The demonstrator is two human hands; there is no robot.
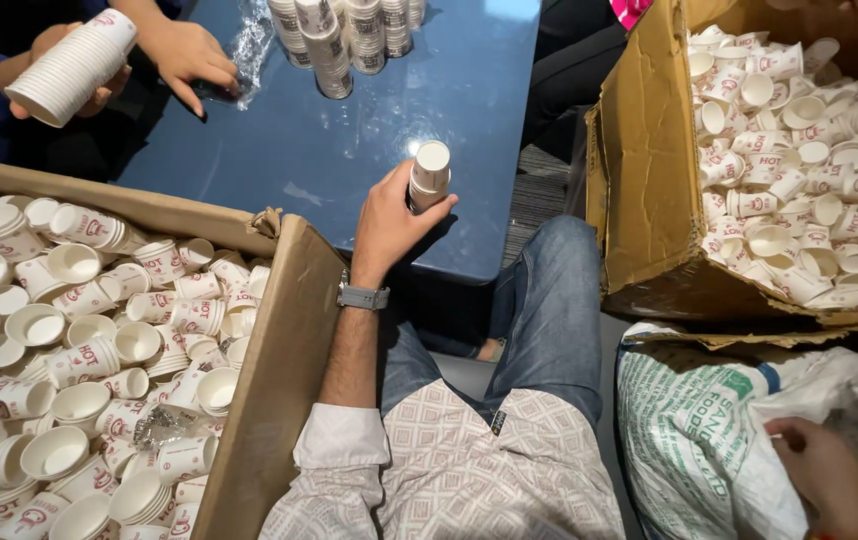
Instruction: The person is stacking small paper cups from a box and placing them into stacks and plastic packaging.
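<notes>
Blue tabletop [349,150] fills the middle, with a cardboard box on each side. Over its near edge the left hand [389,225] clasps a short stack of paper cups [429,175], white with red print, standing upright above the fingers. The right hand [829,475] rests on a printed sack [689,430]; I cannot tell its grip. Both the left box [279,370] and right box [649,170] hold loose cups.

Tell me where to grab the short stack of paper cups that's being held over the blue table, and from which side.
Grip the cup stack around its side wall, near the middle, coming in from the side, as the left hand does now with fingers wrapped round it. It stands upright over the blue table and is round, so a wrap grip seats well; the thin rims would probably crush if pinched from above.
</notes>
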